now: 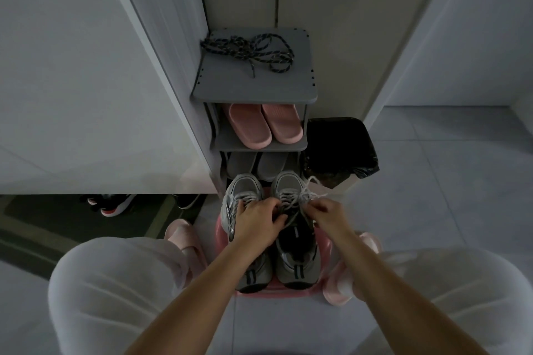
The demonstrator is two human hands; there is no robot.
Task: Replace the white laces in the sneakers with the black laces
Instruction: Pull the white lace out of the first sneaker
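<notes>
R hand on white lace

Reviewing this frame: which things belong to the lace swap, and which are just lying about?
Job: sneakers, white laces, black laces, left hand, right hand.
Lying about: shoe rack, pink slippers, grey slippers, black-bagged bin, shoes under the cabinet.

legs: loose pale trousers, off-white with a faint pink cast, soft folds over both knees | feet: smooth, rounded pink slippers, left slipper, right slipper | arms: forearms uncovered down to the frame edge | left hand, right hand: bare
</notes>
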